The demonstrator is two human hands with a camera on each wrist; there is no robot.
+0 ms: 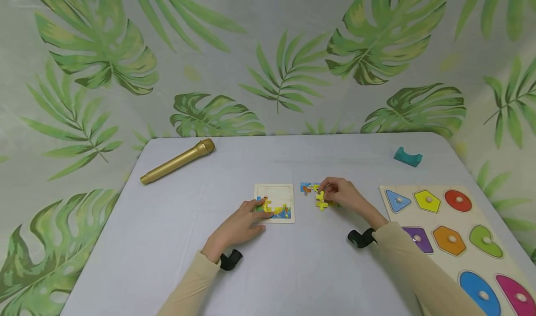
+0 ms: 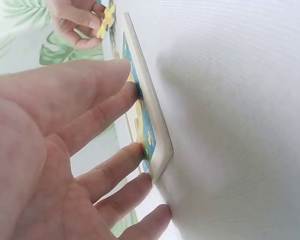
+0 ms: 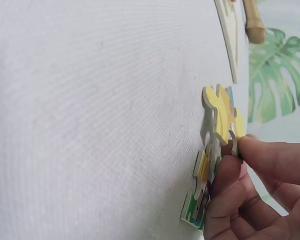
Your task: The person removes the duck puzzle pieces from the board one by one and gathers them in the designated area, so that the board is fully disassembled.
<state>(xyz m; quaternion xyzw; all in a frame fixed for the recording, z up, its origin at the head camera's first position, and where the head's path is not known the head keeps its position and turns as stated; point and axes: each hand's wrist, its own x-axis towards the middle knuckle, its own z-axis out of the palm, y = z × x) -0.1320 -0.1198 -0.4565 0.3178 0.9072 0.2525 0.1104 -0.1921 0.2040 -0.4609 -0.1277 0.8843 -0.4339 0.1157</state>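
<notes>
On the white tabletop [image 1: 146,251], left hand [image 1: 240,223] rested loosely spread fingers on the part-filled puzzle tray [image 1: 281,193], right hand [image 1: 344,196] pinched a yellow piece [image 2: 108,21], contact with loose pieces [image 1: 305,188] beside the tray hard to tell.

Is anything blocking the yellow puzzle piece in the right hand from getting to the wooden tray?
Nothing tall shows between the yellow piece and the tray, just a loose blue-and-orange piece lying flat beside the tray. The left hand covers part of the tray's near-left side.
</notes>
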